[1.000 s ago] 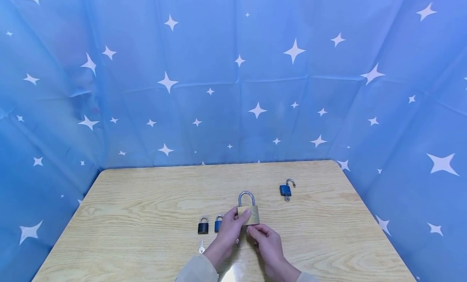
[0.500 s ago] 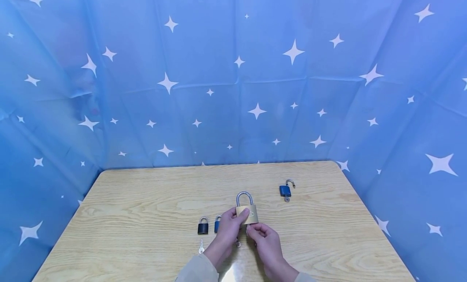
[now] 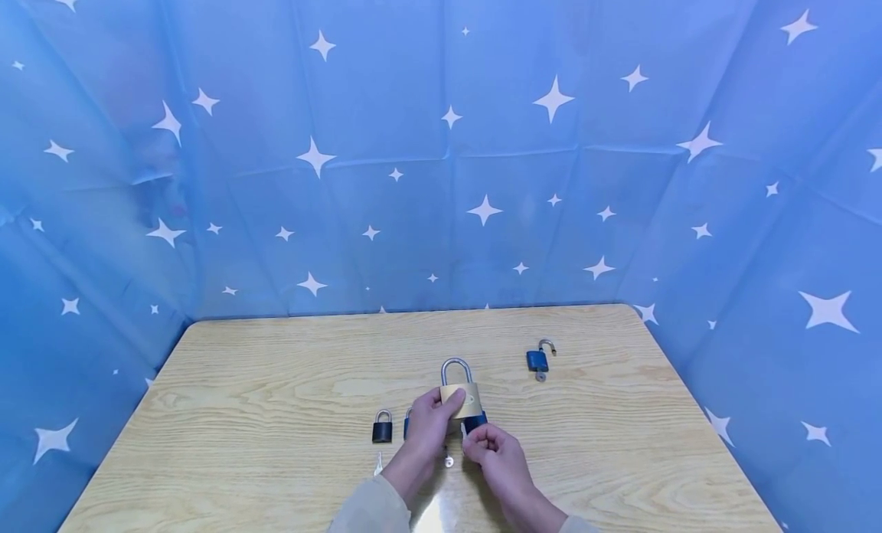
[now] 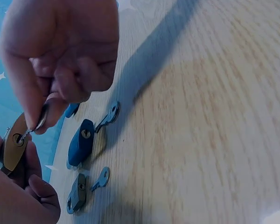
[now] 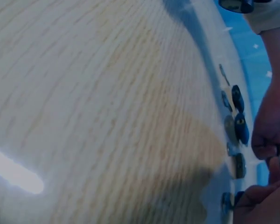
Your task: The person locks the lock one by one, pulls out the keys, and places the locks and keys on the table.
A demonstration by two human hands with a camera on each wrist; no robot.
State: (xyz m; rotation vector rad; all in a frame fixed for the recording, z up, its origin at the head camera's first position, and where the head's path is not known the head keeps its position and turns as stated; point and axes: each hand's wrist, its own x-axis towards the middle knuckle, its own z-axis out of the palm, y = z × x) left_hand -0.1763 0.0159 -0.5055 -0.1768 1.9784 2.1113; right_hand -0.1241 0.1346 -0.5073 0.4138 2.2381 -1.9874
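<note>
A brass padlock (image 3: 471, 401) with its shackle closed is held upright by my left hand (image 3: 426, 429), thumb across its front. My right hand (image 3: 501, 458) pinches a small silver key (image 3: 464, 432) just below the padlock. From the left wrist view, the key (image 4: 42, 117) points at the keyhole in the base of the brass padlock (image 4: 11, 156), its tip right at the opening. Behind the hands a dark blue padlock (image 3: 475, 422) shows in part on the table.
A black padlock (image 3: 382, 430) and a partly hidden blue padlock (image 3: 406, 426) stand left of the hands. Loose keys lie in front, including one key (image 3: 378, 464) and another key (image 3: 449, 462). Further back at the right, a blue padlock (image 3: 537, 361) lies with its shackle open and a key in it.
The brass padlock has shifted slightly left in my left hand. My right hand has drawn a little down from its base, so more of the key and the blue padlock behind show.
</note>
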